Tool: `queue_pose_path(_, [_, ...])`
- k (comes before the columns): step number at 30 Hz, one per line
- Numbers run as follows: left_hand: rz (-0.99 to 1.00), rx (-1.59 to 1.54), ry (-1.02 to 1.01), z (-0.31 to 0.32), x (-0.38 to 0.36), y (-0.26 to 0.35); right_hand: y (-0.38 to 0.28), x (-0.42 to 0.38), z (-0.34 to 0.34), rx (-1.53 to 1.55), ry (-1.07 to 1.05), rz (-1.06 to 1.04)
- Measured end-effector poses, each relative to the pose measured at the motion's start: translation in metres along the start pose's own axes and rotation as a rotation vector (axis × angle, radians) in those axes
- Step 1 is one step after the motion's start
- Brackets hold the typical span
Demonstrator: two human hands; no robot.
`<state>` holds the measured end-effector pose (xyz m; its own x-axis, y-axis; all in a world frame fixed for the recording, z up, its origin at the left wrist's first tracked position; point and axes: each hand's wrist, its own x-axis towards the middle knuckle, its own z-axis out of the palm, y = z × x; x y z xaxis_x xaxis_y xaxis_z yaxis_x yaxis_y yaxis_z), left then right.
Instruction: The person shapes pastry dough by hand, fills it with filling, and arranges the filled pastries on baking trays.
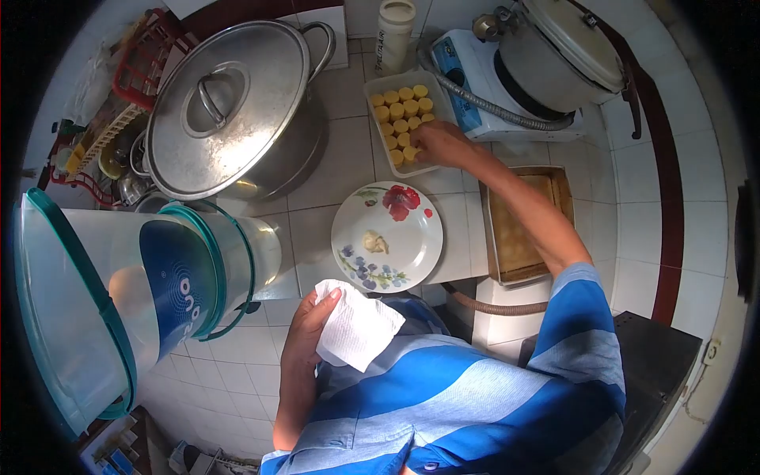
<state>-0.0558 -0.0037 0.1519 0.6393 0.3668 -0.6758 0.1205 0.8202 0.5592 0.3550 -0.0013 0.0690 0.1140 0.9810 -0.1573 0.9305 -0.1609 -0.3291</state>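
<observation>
My left hand [309, 321] pinches a white paper napkin [358, 325] in front of my body, near the counter's front edge. My right hand [440, 145] reaches across into a clear plastic container [431, 83], its fingers closed at one of the short yellow round pieces [409, 153]. Rows of these pieces, like small cakes, stand upright in the container; my fingers partly cover some. Between my hands lies a white flowered plate [423, 245] with a small cream-coloured dab [375, 242] near its middle.
A big lidded steel pot [229, 103] stands at left, above a clear bucket with teal rim [210, 269]. Under my right forearm sits a rectangular baking tin [507, 273]. A pressure cooker [554, 63] on a white stove [467, 103] and a white bottle [393, 36] stand behind.
</observation>
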Motion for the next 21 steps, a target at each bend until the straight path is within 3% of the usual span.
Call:
queue_pose_path(5, [-0.016, -0.013, 0.018, 0.001, -0.001, 0.001, 0.001, 0.003, 0.005, 0.042, -0.035, 0.093])
queue_pose_path(12, [0.014, 0.006, 0.02, 0.003, -0.002, 0.004, -0.004, -0.001, -0.004, 0.053, -0.073, 0.066])
queue_pose_path(21, [0.026, 0.044, 0.053, 0.007, -0.005, 0.008, -0.011, 0.0, -0.01, 0.025, -0.026, -0.105])
